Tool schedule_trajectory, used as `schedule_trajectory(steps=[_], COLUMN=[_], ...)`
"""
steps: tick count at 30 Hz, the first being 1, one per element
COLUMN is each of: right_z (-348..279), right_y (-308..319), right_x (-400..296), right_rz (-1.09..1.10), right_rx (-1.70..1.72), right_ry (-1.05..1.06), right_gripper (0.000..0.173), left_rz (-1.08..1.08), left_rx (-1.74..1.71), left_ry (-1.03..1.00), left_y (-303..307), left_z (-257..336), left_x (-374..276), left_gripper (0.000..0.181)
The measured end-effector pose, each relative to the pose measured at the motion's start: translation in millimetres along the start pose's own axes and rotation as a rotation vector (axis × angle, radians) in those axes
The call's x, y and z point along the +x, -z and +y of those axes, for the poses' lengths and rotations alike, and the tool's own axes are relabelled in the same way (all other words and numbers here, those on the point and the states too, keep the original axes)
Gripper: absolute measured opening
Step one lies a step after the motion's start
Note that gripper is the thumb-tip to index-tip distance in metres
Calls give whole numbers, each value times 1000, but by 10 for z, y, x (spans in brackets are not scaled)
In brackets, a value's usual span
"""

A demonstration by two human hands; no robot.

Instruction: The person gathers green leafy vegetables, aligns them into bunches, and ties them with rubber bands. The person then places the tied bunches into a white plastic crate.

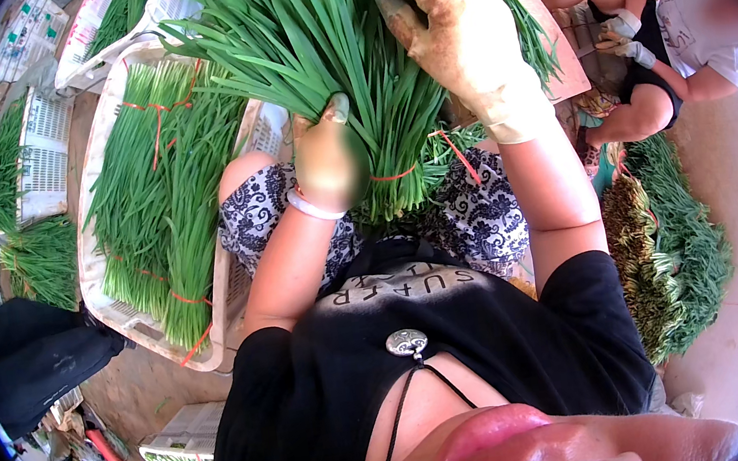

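Note:
A large bunch of green Chinese chives (368, 91) stands over my lap, its cut stem ends towards me and a red tie round it near those ends. My gloved left hand (330, 158) grips the bunch from its left side, thumb laid across the leaves. On the right, my gloved right hand (456, 44) is at the upper leaves, its thumb and fingers curved with a gap between them; whether it holds any leaves is hard to tell. Beneath the bunch, more chives and a loose red tie end (461, 159) show by my right knee.
At my left a white plastic crate (94, 267) holds tied chive bundles; further crates stand beyond it. A board (542, 33) with chives lies front right. A seated co-worker (665, 37) wearing gloves is at the right, and chive bundles (682, 245) are piled on the floor nearby.

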State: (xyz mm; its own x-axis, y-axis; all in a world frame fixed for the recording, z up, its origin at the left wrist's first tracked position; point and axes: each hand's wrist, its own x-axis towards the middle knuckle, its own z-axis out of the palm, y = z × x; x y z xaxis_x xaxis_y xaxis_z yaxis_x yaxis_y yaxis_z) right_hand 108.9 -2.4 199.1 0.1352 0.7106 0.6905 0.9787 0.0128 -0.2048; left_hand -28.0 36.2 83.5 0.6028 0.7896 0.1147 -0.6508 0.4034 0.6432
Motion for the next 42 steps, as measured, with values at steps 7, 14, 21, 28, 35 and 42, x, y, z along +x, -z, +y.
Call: schedule_trajectory(steps=[7,14,21,28,35,42], right_z=[-123,-79,-173,-5,49,-45], right_y=[287,400,544,304,309,394], right_x=[256,350,385,267,273,307], right_rz=[-313,-486,-519,-386,-455,-480], right_rx=[164,452,514,488,464,552], right_ry=[-264,-479,-575,-408,-381,-615], right_gripper=[40,20,17,27,23,11], left_rz=[-65,-44,-19,19,2,23], left_rx=[-76,-42,-3,-24,-30,-10], left_ry=[56,-31,62,63,9,25], left_y=[124,408,416,373,372,381], left_z=[-76,-311,-279,-280,-322,-311], left_x=[-8,53,75,63,68,94], left_gripper=[44,53,45,53,52,54])
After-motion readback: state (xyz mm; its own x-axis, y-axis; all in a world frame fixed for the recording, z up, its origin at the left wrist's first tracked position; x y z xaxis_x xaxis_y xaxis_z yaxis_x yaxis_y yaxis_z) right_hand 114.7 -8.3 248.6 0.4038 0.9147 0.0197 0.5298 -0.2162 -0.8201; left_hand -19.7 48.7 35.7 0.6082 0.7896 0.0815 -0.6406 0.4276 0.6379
